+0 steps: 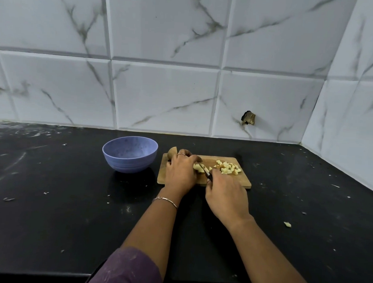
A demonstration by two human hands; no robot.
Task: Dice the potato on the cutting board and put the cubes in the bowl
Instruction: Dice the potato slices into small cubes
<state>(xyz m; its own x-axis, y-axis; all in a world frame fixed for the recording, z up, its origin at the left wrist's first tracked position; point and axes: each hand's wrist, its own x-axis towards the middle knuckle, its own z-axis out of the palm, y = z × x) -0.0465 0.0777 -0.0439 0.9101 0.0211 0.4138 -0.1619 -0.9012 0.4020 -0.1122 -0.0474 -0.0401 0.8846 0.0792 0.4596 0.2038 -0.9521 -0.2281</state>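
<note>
Step in hand: dicing, midway; cutting board (228, 182) sits at centre frame on the black counter (52, 200)

Left hand (180, 173) is curled over a partly cut potato piece (198, 167) at mid-board and pins it down; right hand (226, 195) is wrapped round the handle of the knife (206, 173), blade angled up-left into that piece; whether the edge has reached the wood is not clear, the blade being small in view

Pile of cubes (228, 168) lies on the right part of the board; an uncut potato half (172, 152) sits at the board's upper left corner; bowl (130, 154) stands just left of the board, no cubes visible inside; one stray bit (287, 224) lies on the counter at lower right

Next move, by my judgement: finish the cross-cuts with fingertips tucked back from the blade, then dice the half; transfer to the bowl not yet begun
</note>
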